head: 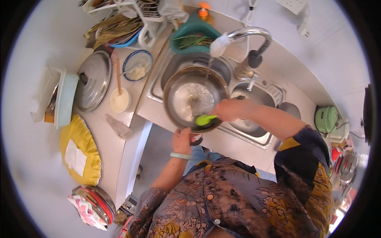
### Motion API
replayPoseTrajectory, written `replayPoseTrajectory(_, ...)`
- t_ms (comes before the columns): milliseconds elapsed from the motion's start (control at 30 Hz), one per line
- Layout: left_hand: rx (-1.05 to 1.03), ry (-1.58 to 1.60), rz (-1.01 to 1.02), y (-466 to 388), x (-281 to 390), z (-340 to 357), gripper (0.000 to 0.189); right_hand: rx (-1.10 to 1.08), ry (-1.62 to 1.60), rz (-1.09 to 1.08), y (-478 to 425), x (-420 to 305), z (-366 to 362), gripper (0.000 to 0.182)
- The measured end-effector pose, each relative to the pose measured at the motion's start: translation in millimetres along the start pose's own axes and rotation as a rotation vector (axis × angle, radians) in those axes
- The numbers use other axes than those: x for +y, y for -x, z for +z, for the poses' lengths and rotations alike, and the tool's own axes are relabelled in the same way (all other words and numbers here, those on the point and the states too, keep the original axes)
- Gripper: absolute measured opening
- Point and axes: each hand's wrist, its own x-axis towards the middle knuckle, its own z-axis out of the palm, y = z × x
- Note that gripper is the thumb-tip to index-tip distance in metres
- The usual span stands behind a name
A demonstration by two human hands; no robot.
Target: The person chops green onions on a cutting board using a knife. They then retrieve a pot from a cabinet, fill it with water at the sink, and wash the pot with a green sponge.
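A round metal pan (175,98) with water in it is over the near edge of a double steel sink (156,86). My left hand (182,141) grips the pan at its near rim, by a dark handle. In my right hand (227,110) is a green brush (205,119), its head against the pan's inner wall at the near right; the bristles are hidden. Water runs into the pan from a curved chrome faucet (253,30) with white cloth (219,44) around its mouth.
Behind the pan, a teal basin (175,44) holds green stalks. On the left counter are a metal lid (93,80), a cup (120,102) with chopsticks, a blue-rimmed bowl (137,65) and a plastic bag (119,128). A smaller sink bowl (256,128) lies right, partly behind my right forearm.
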Motion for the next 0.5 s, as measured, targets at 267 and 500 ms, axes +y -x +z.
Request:
replayPoseTrajectory(267, -0.108, -0.04, -0.008, 4, 24, 6, 0.016, 0.357, 0.065, -0.145, -27, -3, 27, 0.047)
replayPoseTrajectory(500, -0.042, -0.068, -0.02, 17, 30, 11, 0.022, 0.606, 0.226, 0.04, -46, 24, 6, 0.033)
